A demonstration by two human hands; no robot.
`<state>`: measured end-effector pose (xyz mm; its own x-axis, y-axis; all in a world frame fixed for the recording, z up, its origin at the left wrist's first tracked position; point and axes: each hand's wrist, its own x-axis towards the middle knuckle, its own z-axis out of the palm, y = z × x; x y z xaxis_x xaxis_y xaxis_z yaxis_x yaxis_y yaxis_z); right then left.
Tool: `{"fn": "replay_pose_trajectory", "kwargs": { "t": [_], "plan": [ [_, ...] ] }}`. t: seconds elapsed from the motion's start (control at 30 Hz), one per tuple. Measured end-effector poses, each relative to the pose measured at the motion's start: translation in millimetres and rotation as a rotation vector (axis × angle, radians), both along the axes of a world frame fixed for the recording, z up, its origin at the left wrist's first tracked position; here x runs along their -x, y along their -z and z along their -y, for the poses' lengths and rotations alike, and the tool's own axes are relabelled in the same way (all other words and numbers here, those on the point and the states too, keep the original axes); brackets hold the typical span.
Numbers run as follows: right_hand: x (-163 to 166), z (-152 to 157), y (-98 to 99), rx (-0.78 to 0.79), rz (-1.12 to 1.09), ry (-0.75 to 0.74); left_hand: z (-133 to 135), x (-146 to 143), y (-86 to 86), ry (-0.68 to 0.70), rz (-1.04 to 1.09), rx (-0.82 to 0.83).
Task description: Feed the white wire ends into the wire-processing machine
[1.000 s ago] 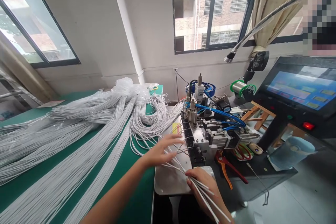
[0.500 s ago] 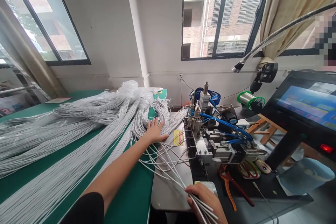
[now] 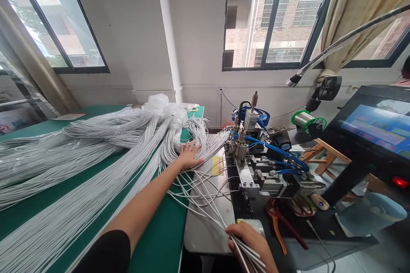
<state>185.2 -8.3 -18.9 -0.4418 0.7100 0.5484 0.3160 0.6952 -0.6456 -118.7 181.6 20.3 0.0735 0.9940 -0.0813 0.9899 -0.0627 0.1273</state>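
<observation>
My left hand [image 3: 189, 156] lies with fingers spread on a curved bundle of grey-white cables [image 3: 170, 147] at the right side of the green table. Lower down, my right hand [image 3: 250, 243] is closed around several white cables [image 3: 221, 221], whose ends stick out below the fingers. These strands run up and left over a pale metal plate [image 3: 205, 239] toward my left hand. Just right of the plate stands a machine with metal cylinders [image 3: 241, 151] and blue air hoses [image 3: 272, 147]; some cable ends reach its edge.
Long cable bundles [image 3: 80, 196] and clear plastic wrap [image 3: 160, 108] cover much of the green table [image 3: 160, 239]. Orange-and-red handled cutters [image 3: 278, 226] lie right of my right hand. A monitor [image 3: 378, 123], a blue container [image 3: 373, 213] and a wire spool [image 3: 303, 120] stand farther right.
The camera view has shifted slightly. My left hand stays on the cable bundle with fingers spread, and my right hand keeps its grip on the cables.
</observation>
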Motion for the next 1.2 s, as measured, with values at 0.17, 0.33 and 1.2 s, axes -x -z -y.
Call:
{"fn": "replay_pose_trajectory", "kwargs": {
  "t": [0.17, 0.33, 1.2],
  "plan": [
    [-1.1, 0.3, -0.9, 0.018, 0.031, -0.014, 2.1, -1.5, -8.7, 0.009, -0.015, 0.014],
    [-1.8, -1.2, 3.2, 0.004, 0.024, -0.013, 0.8, -4.0, -12.1, 0.014, -0.053, 0.042],
    [-1.8, -7.3, 4.4, -0.132, -0.056, 0.068, -36.3, 5.1, -3.1, 0.014, -0.194, -0.154]
  ]
}}
